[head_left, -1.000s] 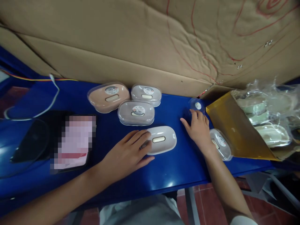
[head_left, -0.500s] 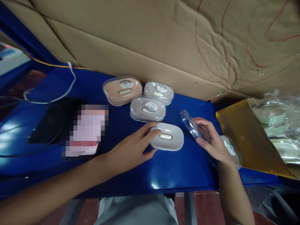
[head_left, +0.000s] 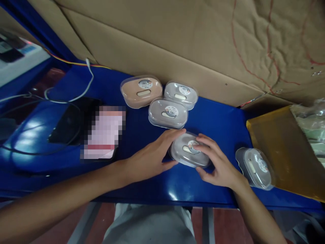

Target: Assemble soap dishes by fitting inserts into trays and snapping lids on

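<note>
A grey oval box (head_left: 181, 152) lies on the blue table in front of me, a clear plastic lid (head_left: 200, 156) with a round label over its top. My left hand (head_left: 152, 157) grips the box's left end, thumb at the near side and fingers at the far side. On the right end, my right hand (head_left: 218, 164) holds the lid down, its fingers over the top and thumb at the near edge. Whether the lid sits fully seated cannot be made out. Just behind stands another lidded grey box (head_left: 158, 113).
Farther back are a lidded peach box (head_left: 134, 96) and a lidded grey box (head_left: 186, 98). Another lidded box (head_left: 256, 169) stands at right beside an open carton (head_left: 284, 149) holding plastic-wrapped items. At left lie a blurred-out phone (head_left: 104, 132), a black flat object (head_left: 64, 128) and cables.
My right hand has brought the clear lid leftward and down onto the grey box, which now sits covered. My left hand stays at the box's left end. The view has shifted slightly.
</note>
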The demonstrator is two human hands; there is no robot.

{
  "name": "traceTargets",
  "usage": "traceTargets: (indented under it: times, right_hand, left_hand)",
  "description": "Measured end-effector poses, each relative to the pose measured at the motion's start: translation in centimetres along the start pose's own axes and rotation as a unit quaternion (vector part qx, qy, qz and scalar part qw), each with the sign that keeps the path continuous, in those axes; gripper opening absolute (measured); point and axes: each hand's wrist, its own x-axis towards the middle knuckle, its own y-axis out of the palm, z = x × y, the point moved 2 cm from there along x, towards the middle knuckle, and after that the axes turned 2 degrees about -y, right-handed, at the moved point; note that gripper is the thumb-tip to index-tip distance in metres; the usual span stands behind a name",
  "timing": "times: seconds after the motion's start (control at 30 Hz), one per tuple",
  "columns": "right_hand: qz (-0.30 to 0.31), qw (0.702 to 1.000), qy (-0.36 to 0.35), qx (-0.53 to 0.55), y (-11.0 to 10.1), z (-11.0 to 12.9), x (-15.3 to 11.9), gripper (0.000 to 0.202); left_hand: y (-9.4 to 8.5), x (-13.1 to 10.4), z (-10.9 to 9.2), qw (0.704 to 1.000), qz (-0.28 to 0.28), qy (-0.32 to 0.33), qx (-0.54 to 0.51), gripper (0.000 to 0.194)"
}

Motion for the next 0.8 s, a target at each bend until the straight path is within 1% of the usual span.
traceTargets:
  times: [0.2,0.4,0.57,0.7,0.8]
  right_hand:
    - [0.0,0.997,-0.037,-0.06,0.6,0.2,0.3,0.071]
    - [0.001,0.991,-0.053,-0.122,1.2,0.4,0.3,0.069]
    - [-0.008,0.991,-0.069,-0.114,1.5,0.2,0.6,0.064]
    - [-0.002,0.993,-0.057,-0.102,0.7,-0.2,0.6,0.062]
    - [-0.012,0.991,-0.015,-0.129,-0.6,-0.9,0.2,0.057]
  left_hand:
    - [-0.5,0.2,-0.5,0.999,0.031,-0.01,0.003,0.102]
    - [-0.3,0.2,-0.1,0.999,0.041,0.004,0.017,0.1]
    - [-0.3,0.2,0.2,0.998,0.056,-0.006,0.008,0.097]
    - [-0.2,0.1,0.0,0.998,0.052,-0.015,0.026,0.092]
    - [-0.3,0.0,-0.3,0.995,0.02,0.008,0.1,0.079]
